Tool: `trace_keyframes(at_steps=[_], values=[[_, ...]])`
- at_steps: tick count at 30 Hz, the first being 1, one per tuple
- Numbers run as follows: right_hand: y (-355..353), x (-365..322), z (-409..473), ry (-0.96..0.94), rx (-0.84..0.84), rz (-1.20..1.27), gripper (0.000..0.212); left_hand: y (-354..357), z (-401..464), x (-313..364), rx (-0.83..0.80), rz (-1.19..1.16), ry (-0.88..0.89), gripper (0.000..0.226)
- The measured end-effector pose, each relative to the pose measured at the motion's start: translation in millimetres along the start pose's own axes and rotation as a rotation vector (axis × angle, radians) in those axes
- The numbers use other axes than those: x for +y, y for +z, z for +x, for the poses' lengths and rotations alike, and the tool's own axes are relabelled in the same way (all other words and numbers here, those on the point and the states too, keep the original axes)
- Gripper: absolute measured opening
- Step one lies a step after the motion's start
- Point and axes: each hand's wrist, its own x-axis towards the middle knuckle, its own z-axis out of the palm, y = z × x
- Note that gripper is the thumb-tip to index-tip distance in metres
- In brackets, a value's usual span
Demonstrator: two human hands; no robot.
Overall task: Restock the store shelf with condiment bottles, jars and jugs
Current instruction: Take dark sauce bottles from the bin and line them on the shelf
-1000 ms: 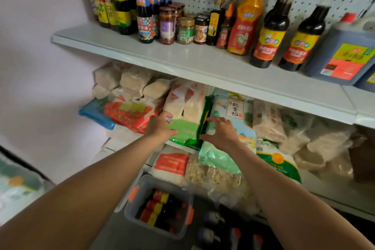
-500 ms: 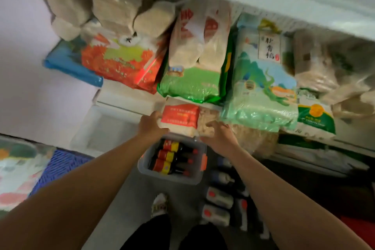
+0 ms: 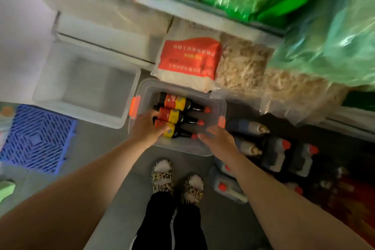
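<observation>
Three dark bottles point(image 3: 178, 116) lie side by side in the clear bin point(image 3: 215, 148) on the floor, caps pointing right, the left hand point(image 3: 147, 129) curling onto the nearest one while the right hand point(image 3: 218, 138), fingers loosely spread, reaches its cap end.

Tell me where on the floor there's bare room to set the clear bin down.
Bare grey floor lies between the blue grate mat, the white box and the slippers. Right of the clear bin, jugs crowd the floor.
</observation>
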Motion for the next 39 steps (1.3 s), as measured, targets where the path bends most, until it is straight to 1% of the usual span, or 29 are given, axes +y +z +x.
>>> trace_keyframes(at_steps=[4, 7, 11, 13, 16, 19, 21, 25, 26, 31, 33, 36, 39], values=[[55, 30, 61, 0.035, -0.033, 0.069, 0.043, 62, 59, -31, -0.038, -0.079, -0.047, 0.040], [88, 45, 98, 0.086, -0.060, 0.176, 0.036, 103, 99, -55, -0.062, -0.093, -0.079, 0.046], [119, 63, 143, 0.098, -0.065, 0.166, 0.043, 140, 142, -86, -0.068, -0.013, -0.073, 0.052], [131, 71, 163, 0.104, -0.069, 0.167, 0.045, 150, 159, -100, -0.050, 0.038, -0.053, 0.059], [152, 79, 188, 0.136, -0.056, 0.244, 0.046, 161, 179, -117, -0.010, 0.141, -0.066, 0.074], [169, 85, 207, 0.159, -0.019, 0.292, 0.049, 169, 199, -133, -0.006, 0.219, -0.048, 0.090], [176, 86, 214, 0.175, -0.020, 0.305, 0.055, 174, 211, -142, 0.024, 0.229, -0.040, 0.096], [181, 89, 222, 0.228, -0.040, 0.349, 0.066, 175, 218, -142, 0.045, 0.122, -0.074, 0.084], [181, 90, 223, 0.230, -0.047, 0.359, 0.067, 175, 218, -142, 0.056, 0.099, -0.089, 0.084], [186, 91, 228, 0.224, -0.085, 0.361, 0.068, 178, 223, -143, 0.148, -0.066, -0.176, 0.098], [187, 89, 229, 0.224, -0.097, 0.370, 0.068, 177, 225, -145, 0.139, -0.092, -0.202, 0.096], [187, 85, 231, 0.218, -0.108, 0.402, 0.059, 176, 229, -153, 0.083, -0.071, -0.188, 0.092], [188, 83, 231, 0.218, -0.121, 0.405, 0.056, 176, 235, -157, 0.068, -0.066, -0.192, 0.091]])
